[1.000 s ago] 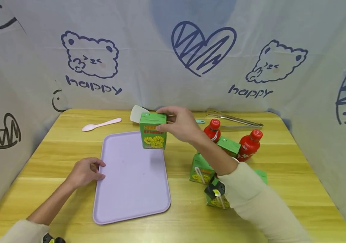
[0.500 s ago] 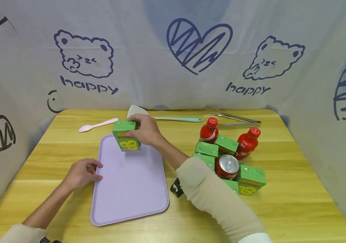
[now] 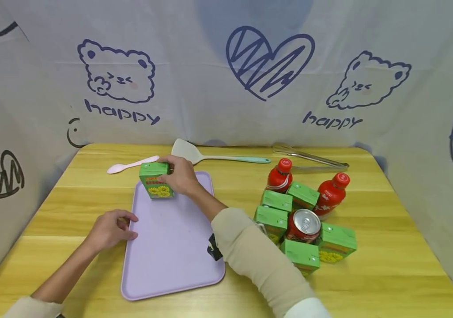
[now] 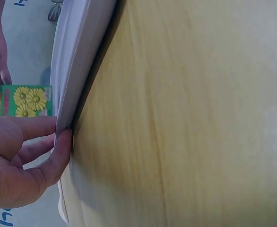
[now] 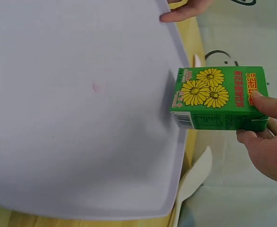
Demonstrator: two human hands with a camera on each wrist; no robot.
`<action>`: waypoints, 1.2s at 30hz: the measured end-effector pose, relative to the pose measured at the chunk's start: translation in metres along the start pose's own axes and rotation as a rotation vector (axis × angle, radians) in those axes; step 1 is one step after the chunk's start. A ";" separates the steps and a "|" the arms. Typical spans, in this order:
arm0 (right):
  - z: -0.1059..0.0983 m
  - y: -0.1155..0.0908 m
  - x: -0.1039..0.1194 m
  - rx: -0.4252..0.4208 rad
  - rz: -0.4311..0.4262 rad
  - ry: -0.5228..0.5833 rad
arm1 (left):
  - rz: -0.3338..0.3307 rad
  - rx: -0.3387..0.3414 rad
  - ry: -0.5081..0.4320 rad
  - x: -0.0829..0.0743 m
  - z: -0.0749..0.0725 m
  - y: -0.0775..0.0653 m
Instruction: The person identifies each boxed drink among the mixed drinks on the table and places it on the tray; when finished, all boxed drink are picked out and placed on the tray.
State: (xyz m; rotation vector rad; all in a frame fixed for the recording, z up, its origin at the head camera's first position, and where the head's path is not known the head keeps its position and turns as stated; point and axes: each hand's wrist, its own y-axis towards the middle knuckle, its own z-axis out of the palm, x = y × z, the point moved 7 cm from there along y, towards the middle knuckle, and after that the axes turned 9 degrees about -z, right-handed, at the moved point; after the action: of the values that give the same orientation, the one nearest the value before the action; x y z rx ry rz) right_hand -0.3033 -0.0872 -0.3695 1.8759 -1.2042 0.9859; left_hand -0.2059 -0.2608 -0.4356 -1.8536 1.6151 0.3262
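- Left of centre in the head view, the right hand [image 3: 180,174] grips a green carton [image 3: 156,181] near its top, with the thumb on the printed front.
- Just below that grip, the carton is at the upper left corner of a lilac tray [image 3: 171,251]; whether its base touches the tray cannot be told.
- At the right of the right wrist view, yellow flowers show on the carton's front, and a shadow lies on the tray beside its base.
- Lower left in the head view, the left hand [image 3: 109,229] pinches the tray's left edge; the left wrist view shows the rim caught between thumb and fingers.
- Upper left in the head view, a pink spoon [image 3: 131,164] lies near the carton.
- Upper middle, a spatula [image 3: 185,151] with a pale blade and a teal handle lies behind the right hand.
- Upper right, metal tongs [image 3: 318,159] lie near the table's far edge.
- Right of centre, a red can [image 3: 306,223] with a silver top stands among five other cartons [image 3: 271,218], near a red bottle [image 3: 280,179] and a second bottle [image 3: 331,194].
- Across the top hangs a white cloth [image 3: 190,66] with blue bears, a heart and the word "happy".
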 end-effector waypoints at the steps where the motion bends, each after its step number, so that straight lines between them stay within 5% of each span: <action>1: 0.002 0.001 -0.001 0.000 0.002 0.003 | 0.000 0.002 -0.004 0.000 0.000 0.000; 24: 0.018 0.018 -0.005 0.068 -0.008 -0.103 | 0.021 -0.018 -0.018 -0.007 0.005 -0.002; 36: 0.024 0.018 0.007 0.214 -0.003 -0.200 | -0.019 -0.008 -0.005 0.002 0.001 0.000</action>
State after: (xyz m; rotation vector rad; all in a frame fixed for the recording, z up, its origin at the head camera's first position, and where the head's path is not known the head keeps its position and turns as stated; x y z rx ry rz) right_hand -0.3125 -0.1163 -0.3718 2.1864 -1.2500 0.9765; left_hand -0.2053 -0.2617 -0.4373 -1.8716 1.5944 0.3286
